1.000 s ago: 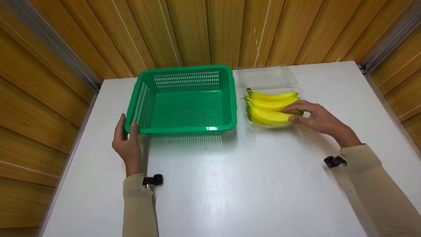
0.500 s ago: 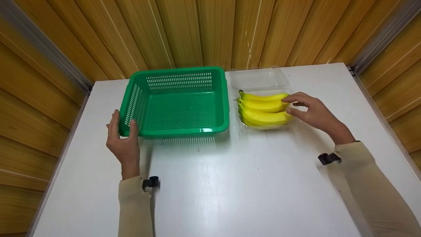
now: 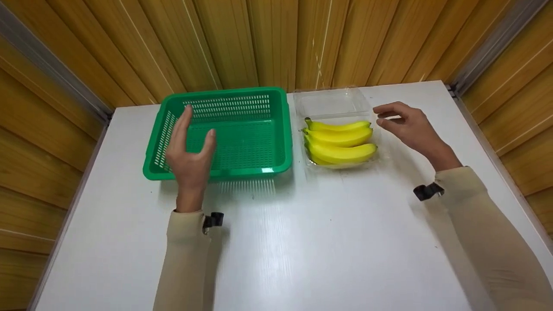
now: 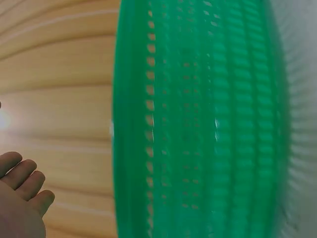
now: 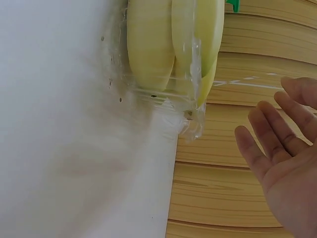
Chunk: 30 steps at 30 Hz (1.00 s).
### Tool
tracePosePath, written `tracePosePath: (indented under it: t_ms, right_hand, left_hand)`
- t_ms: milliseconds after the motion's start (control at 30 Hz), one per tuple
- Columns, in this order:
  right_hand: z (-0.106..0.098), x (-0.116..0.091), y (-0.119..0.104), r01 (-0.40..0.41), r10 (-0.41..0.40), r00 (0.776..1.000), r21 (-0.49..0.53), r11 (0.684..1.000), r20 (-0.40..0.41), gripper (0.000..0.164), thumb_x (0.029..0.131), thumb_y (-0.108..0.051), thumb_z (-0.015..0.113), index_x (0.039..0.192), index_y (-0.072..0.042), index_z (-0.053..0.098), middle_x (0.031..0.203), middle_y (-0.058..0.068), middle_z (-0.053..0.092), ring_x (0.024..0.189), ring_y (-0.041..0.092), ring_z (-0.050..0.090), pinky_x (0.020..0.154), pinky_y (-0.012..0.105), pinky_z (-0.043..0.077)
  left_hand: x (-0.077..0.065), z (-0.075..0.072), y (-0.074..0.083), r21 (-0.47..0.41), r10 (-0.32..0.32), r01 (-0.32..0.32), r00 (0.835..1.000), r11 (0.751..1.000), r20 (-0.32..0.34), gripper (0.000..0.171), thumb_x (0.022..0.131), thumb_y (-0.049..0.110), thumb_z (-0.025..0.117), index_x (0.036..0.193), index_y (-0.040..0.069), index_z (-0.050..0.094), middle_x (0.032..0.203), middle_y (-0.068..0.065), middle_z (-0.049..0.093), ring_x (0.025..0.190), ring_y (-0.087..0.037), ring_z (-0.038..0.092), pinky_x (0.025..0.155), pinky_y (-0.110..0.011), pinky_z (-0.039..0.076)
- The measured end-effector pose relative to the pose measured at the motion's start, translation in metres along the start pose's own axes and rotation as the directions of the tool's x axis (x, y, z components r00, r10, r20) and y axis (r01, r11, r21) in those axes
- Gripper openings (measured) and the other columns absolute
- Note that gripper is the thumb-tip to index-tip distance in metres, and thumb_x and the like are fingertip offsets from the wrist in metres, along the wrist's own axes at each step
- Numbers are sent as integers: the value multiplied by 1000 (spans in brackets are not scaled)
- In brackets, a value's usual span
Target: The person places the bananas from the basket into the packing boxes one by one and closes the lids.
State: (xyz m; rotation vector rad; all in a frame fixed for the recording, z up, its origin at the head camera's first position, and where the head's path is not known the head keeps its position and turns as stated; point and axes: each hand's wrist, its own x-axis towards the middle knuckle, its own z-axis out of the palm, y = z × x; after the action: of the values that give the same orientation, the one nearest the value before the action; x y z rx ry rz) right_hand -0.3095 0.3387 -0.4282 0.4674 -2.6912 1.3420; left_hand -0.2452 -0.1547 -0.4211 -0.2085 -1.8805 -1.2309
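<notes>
Several yellow bananas (image 3: 339,138) lie side by side in a clear plastic box (image 3: 341,165), its lid (image 3: 330,103) folded back toward the wall. My right hand (image 3: 404,123) hovers just right of the bananas, fingers loosely bent, holding nothing; the right wrist view shows the same hand (image 5: 285,158) apart from the box. To the left stands a green plastic basket (image 3: 218,175) with slotted walls and nothing inside. Over its near left corner my left hand (image 3: 188,155) is raised, fingers straight and thumb apart, gripping nothing. In the left wrist view the hand (image 4: 22,198) is clear of the basket (image 4: 198,124).
Box and basket sit side by side near the back edge of a white table (image 3: 276,242). Wood-patterned panels (image 3: 276,43) rise behind and on both sides. A small black camera (image 3: 427,191) is fixed at each sleeve.
My left hand has left the basket's left rim and moved right and up over its near corner. My right hand has let go of the bananas and drawn back from them.
</notes>
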Motion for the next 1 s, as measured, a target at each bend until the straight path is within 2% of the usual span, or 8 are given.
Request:
tracePosePath:
  t_ms: [100, 200, 367, 500, 633, 767, 900, 1000]
  right_hand:
    - [1, 7, 0, -16, 16, 1000, 0, 1000, -15, 34, 106, -16, 69, 138, -4, 68, 134, 18, 67, 112, 4, 62, 96, 15, 50]
    - [3, 14, 3, -46, 46, 999, -1, 999, -23, 36, 106, -19, 68, 139, -4, 67, 136, 18, 66, 113, 8, 61, 97, 17, 50]
    - [9, 23, 11, -112, 112, 993, -11, 994, -30, 39, 107, -22, 68, 143, -6, 65, 139, 15, 65, 119, 19, 61, 97, 21, 51]
    - [10, 26, 19, -177, 176, 984, -18, 984, -32, 44, 108, -26, 66, 149, -9, 60, 143, 14, 63, 126, 29, 59, 104, 32, 53]
    - [10, 30, 25, -250, 250, 967, 0, 968, -52, 52, 108, -30, 65, 155, -10, 53, 148, 15, 59, 133, 32, 55, 111, 44, 49]
    - [13, 35, 30, -333, 337, 940, 69, 940, -47, 58, 109, -32, 63, 159, -10, 46, 151, 17, 56, 133, 30, 55, 112, 39, 49]
    - [20, 40, 34, -397, 398, 917, 146, 906, 19, 64, 109, -34, 64, 162, -8, 40, 152, 17, 56, 131, 28, 59, 111, 38, 50]
    - [25, 43, 37, -432, 424, 902, 149, 890, 81, 69, 108, -35, 64, 165, -7, 35, 153, 18, 55, 133, 28, 58, 113, 39, 49]
  left_hand:
    - [7, 22, 10, -42, 29, -26, 995, 999, 91, 57, 95, 16, 79, 146, -4, 61, 150, -15, 60, 144, -24, 52, 122, -38, 38]
    - [9, 46, 19, -65, 13, -1, 982, 998, 186, 60, 97, 20, 77, 148, -3, 59, 152, -16, 58, 145, -22, 50, 122, -35, 36]
    - [8, 83, 35, -54, -40, 60, 949, 997, 314, 62, 99, 25, 75, 151, -2, 56, 155, -16, 55, 148, -24, 47, 123, -31, 33]
    - [6, 107, 44, -59, -66, 96, 921, 994, 385, 62, 99, 23, 76, 152, -2, 55, 156, -16, 54, 148, -25, 47, 121, -29, 35]
    - [2, 127, 51, -73, -137, 192, 873, 979, 468, 64, 100, 16, 76, 156, -2, 50, 158, -16, 51, 146, -24, 49, 116, -26, 42]
    - [-4, 144, 57, -78, -205, 293, 812, 953, 546, 67, 101, 10, 74, 160, -1, 43, 161, -15, 47, 146, -24, 49, 114, -23, 43]
    - [-10, 159, 62, -51, -263, 361, 761, 931, 593, 70, 101, 11, 73, 162, 3, 40, 165, -12, 44, 148, -22, 47, 114, -22, 42]
    - [-15, 168, 65, -21, -314, 414, 721, 910, 617, 72, 101, 13, 74, 164, 6, 38, 166, -10, 42, 149, -21, 46, 114, -21, 41]
